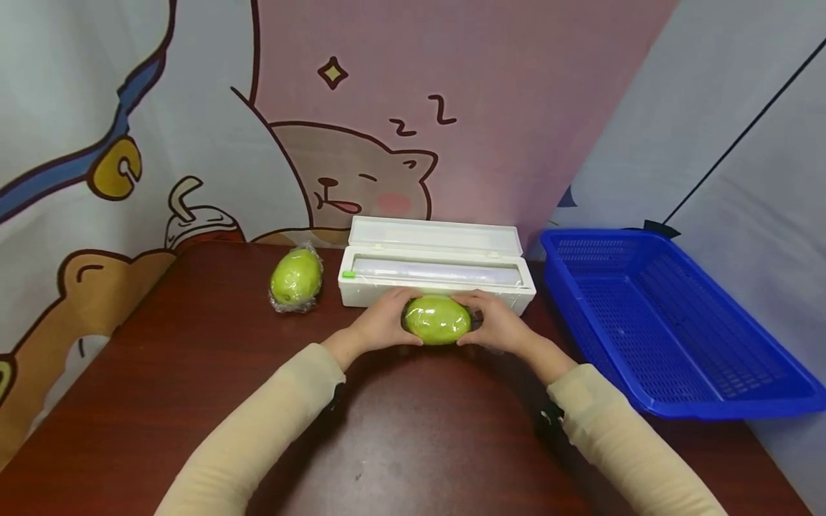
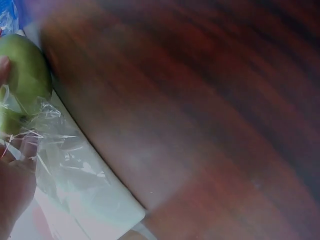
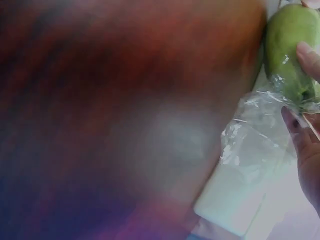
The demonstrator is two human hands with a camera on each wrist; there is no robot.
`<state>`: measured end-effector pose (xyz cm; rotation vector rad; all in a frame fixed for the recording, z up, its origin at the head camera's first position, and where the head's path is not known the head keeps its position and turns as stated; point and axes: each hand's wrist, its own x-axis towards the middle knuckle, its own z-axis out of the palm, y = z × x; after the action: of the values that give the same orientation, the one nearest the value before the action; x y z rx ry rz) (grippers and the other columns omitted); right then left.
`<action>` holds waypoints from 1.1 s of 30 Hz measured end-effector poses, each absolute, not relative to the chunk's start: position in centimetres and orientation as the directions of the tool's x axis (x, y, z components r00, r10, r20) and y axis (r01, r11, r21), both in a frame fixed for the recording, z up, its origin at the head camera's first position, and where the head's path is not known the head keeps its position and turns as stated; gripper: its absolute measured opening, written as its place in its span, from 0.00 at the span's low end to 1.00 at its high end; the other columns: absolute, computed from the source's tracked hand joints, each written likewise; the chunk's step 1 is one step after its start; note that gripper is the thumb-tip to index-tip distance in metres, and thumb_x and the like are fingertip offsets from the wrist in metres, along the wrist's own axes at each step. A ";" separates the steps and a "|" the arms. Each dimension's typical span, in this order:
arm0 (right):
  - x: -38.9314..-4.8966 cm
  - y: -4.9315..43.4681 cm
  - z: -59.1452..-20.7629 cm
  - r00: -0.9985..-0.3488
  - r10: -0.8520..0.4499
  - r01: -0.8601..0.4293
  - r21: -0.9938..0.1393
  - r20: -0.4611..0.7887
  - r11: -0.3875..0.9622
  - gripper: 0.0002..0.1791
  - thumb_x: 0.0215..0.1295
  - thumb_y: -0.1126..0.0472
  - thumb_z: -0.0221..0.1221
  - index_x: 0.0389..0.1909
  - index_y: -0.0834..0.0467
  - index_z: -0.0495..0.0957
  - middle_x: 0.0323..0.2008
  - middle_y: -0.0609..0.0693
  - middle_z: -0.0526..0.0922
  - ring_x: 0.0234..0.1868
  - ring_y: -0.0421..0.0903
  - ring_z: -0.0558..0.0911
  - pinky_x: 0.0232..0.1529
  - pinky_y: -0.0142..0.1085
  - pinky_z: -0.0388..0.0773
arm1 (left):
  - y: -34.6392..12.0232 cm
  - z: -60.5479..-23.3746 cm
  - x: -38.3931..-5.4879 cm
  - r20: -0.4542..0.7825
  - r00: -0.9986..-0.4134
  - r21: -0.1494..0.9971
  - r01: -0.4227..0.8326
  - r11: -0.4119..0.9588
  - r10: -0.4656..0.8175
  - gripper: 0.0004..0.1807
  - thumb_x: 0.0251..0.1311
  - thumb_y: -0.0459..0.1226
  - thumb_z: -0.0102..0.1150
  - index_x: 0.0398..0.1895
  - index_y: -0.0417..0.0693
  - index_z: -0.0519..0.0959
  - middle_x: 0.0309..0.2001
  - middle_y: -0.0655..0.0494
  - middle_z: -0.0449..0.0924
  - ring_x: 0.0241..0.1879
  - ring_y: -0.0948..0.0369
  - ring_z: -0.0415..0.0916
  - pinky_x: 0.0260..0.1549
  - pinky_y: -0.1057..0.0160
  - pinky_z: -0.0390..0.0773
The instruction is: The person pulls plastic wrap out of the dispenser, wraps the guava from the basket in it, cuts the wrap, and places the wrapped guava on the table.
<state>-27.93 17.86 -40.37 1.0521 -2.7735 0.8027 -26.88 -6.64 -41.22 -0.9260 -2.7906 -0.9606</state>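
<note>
A smooth, oval green fruit (image 1: pixel 439 320) is held above the table, just in front of a white cling film box. My left hand (image 1: pixel 387 320) grips its left end and my right hand (image 1: pixel 498 322) its right end, thumbs on the near side. Clear cling film (image 2: pixel 65 155) covers the fruit and sticks out loosely past its end in the left wrist view. Crumpled film (image 3: pixel 245 130) also trails beside my fingers in the right wrist view. Behind my hands, the cling film box (image 1: pixel 361 295) has its lid raised, showing the roll inside.
Another green fruit (image 1: pixel 295 278), wrapped in film, lies left of the box. A blue perforated basket (image 1: pixel 581 315) stands at the right. The dark red-brown table (image 1: pixel 413 444) backs onto a cartoon-printed cloth (image 1: pixel 516 107).
</note>
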 end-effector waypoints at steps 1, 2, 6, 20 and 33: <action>-28.0 17.9 -40.4 -0.763 -0.598 -0.637 -0.440 0.243 0.633 0.42 0.34 0.59 0.77 0.56 0.66 0.74 0.52 0.60 0.79 0.52 0.55 0.78 0.49 0.46 0.78 | -6.6 -41.2 -26.9 0.220 -0.823 0.549 0.548 0.631 0.524 0.43 0.38 0.43 0.76 0.59 0.40 0.67 0.57 0.45 0.71 0.60 0.51 0.67 0.61 0.54 0.67; -28.0 17.9 -40.3 -0.767 -0.593 -0.632 -0.444 0.244 0.635 0.42 0.34 0.59 0.77 0.55 0.66 0.74 0.51 0.60 0.80 0.51 0.55 0.79 0.49 0.46 0.78 | -6.6 -41.1 -26.9 0.209 -0.827 0.550 0.540 0.637 0.522 0.43 0.39 0.44 0.76 0.60 0.40 0.67 0.58 0.46 0.71 0.60 0.51 0.67 0.61 0.55 0.67; -28.1 18.0 -40.4 -0.794 -0.567 -0.591 -0.493 0.219 0.639 0.37 0.33 0.59 0.77 0.50 0.65 0.77 0.46 0.57 0.83 0.46 0.52 0.82 0.46 0.44 0.79 | -6.7 -40.9 -26.9 0.174 -0.838 0.562 0.515 0.647 0.516 0.42 0.40 0.44 0.75 0.60 0.40 0.67 0.57 0.46 0.72 0.59 0.53 0.68 0.61 0.56 0.67; -28.7 18.4 -39.9 -0.833 -0.541 -0.464 -0.677 0.114 0.572 0.32 0.39 0.59 0.75 0.49 0.64 0.78 0.46 0.58 0.83 0.49 0.53 0.81 0.50 0.45 0.79 | -6.8 -40.1 -26.8 0.100 -0.853 0.614 0.458 0.643 0.512 0.38 0.47 0.45 0.70 0.61 0.40 0.67 0.56 0.47 0.74 0.57 0.54 0.71 0.58 0.57 0.70; -29.1 18.6 -40.0 -0.789 -0.593 -0.552 -0.608 0.160 0.571 0.31 0.47 0.58 0.71 0.53 0.66 0.77 0.48 0.59 0.82 0.50 0.51 0.80 0.51 0.45 0.77 | -6.7 -39.9 -27.1 0.039 -0.847 0.560 0.458 0.691 0.530 0.36 0.56 0.47 0.62 0.64 0.39 0.63 0.59 0.46 0.73 0.59 0.53 0.70 0.61 0.56 0.68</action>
<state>-29.07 18.60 -40.02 1.0357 -2.8384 1.0631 -27.09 -6.72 -39.87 -0.8808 -3.0031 -0.9383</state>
